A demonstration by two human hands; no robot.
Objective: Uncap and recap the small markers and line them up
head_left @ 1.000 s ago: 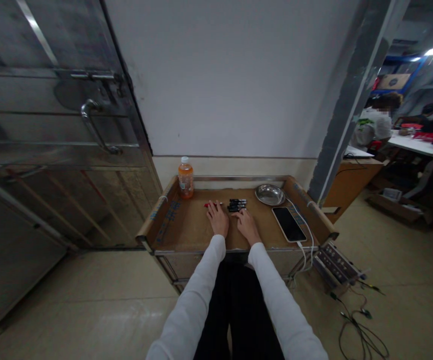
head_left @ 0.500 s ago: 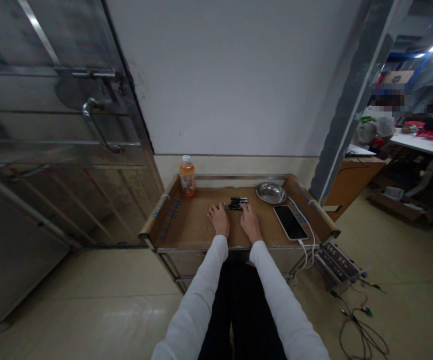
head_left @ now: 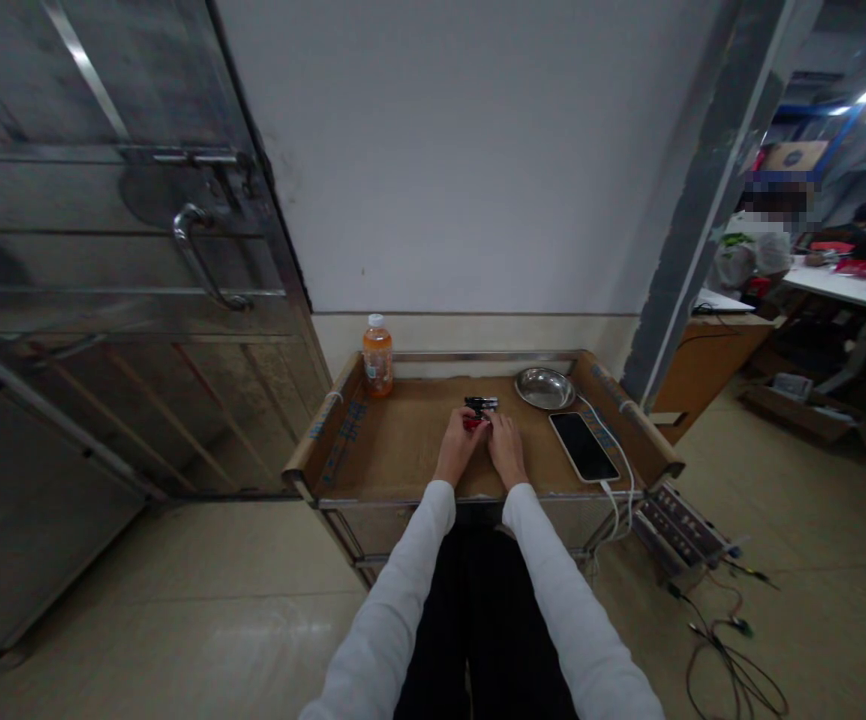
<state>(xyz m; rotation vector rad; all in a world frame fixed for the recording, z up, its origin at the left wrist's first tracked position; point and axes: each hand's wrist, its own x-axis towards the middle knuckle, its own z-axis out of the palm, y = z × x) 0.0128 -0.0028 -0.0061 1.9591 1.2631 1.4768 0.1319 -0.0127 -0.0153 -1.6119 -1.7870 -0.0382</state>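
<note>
Pale grey paint is covering the wall point(head_left: 440, 150), and in front of it the worktop point(head_left: 403, 450) is standing, lined with brown cardboard. Toward its right end a phone point(head_left: 584, 447) is lying aslant, screen up; a bottle point(head_left: 378, 360) is standing upright at the rear left, and a shiny dish point(head_left: 545, 388) is resting at the rear right. Between them, two hands are working side by side. The left hand point(head_left: 458, 443) is holding a red pen point(head_left: 471, 424) in narrowed fingers. The right hand point(head_left: 507, 445) is bending its fingers in close beside it; whether they are gripping anything, I cannot tell. Just beyond the fingertips, black pens point(head_left: 481, 402) are lying together near the middle of the worktop.

Each pen is probably going to feel light and stiff, smooth enough to be rolling if nudged, and hardly fragile; mid-barrel is looking like the best place for pinching. The black pens are pointing left to right, their long axes running across the worktop. The red pen is seemingly lying much the same way, though fingers are hiding part of it and its tip.
</note>
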